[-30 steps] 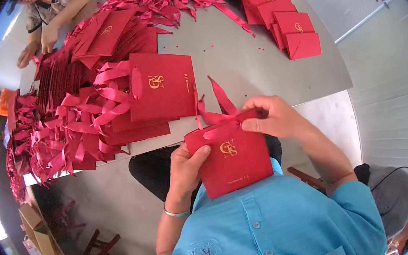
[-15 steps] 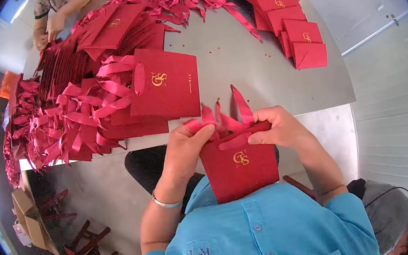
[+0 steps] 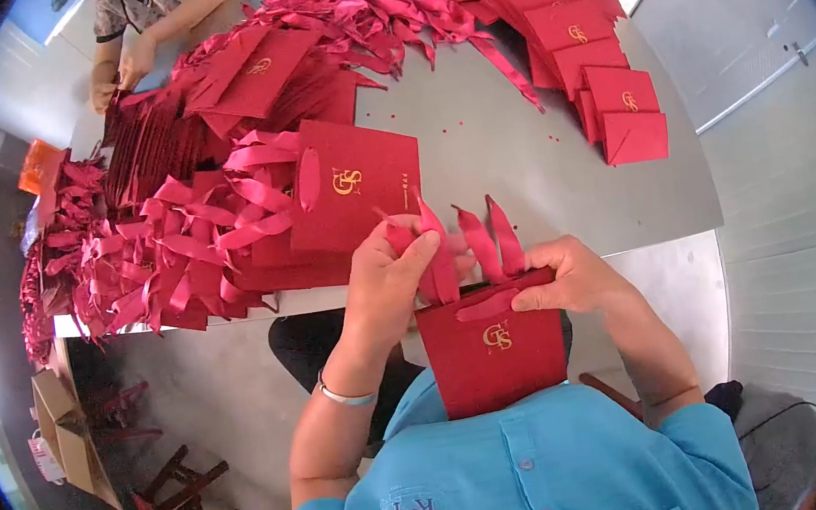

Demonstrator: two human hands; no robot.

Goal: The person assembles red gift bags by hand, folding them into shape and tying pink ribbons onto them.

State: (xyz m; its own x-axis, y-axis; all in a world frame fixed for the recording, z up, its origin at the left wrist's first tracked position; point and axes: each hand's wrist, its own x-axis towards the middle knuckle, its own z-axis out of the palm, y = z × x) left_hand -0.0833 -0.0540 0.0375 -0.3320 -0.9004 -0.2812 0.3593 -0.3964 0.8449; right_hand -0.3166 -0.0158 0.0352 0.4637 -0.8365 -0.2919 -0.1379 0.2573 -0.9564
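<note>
A red paper gift bag (image 3: 487,372) with a gold logo stands upright against my blue shirt, just in front of the table edge. My right hand (image 3: 571,275) pinches its upper right rim, thumb on the front face. At the upper left, my left hand (image 3: 392,277) is closed on a pink ribbon (image 3: 437,242) that rises from the bag. Two more ribbon ends (image 3: 493,245) stick up loose between my hands. A short ribbon loop lies flat across the front, below the rim.
Finished-looking bags with ribbons (image 3: 360,185) are stacked at the left of the grey table (image 3: 488,160). Plain red bags (image 3: 631,134) line the right side. Loose ribbons (image 3: 350,10) heap at the back. Another person's hand (image 3: 136,59) works at the far left. A wooden stool (image 3: 180,508) stands on the floor.
My left hand has risen and now pinches a ribbon upright above the bag's rim. My right hand keeps its hold on the bag. The view has shifted slightly.
</note>
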